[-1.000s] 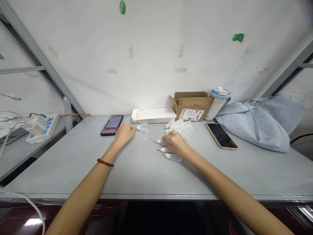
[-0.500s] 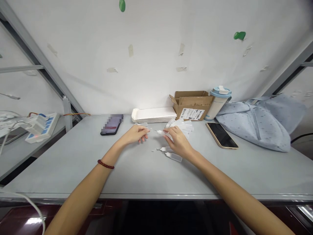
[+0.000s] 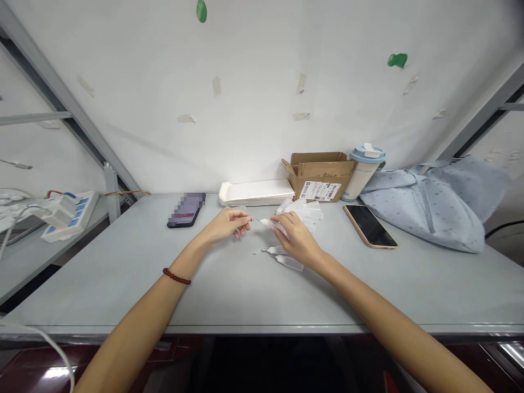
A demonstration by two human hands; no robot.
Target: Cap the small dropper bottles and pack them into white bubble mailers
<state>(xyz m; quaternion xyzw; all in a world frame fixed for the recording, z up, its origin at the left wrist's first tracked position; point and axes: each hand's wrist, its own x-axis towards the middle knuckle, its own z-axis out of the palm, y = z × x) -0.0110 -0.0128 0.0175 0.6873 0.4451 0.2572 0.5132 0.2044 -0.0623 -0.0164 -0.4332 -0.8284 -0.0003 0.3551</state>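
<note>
Over the grey table (image 3: 229, 289), my right hand (image 3: 295, 239) is closed on a small white needle-tip squeeze bottle (image 3: 267, 222), its thin tip pointing left. My left hand (image 3: 227, 225) pinches something tiny at that tip; I cannot make out what it is. A red bead bracelet sits on my left wrist. Two more small bottles (image 3: 286, 261) lie on the table just below my right hand. Behind the right hand is a pile of several clear bottles (image 3: 308, 210).
A dark phone (image 3: 186, 209) lies back left, a second phone (image 3: 370, 226) to the right. A stack of white trays (image 3: 256, 192), an open cardboard box (image 3: 320, 176), a blue-lidded cup (image 3: 362, 172) and a light blue bag (image 3: 434, 203) line the wall. A power strip (image 3: 67, 214) sits far left.
My right hand lifted a bottle off the table. My left hand left the spot near the dark phone and came right to meet the bottle's tip.
</note>
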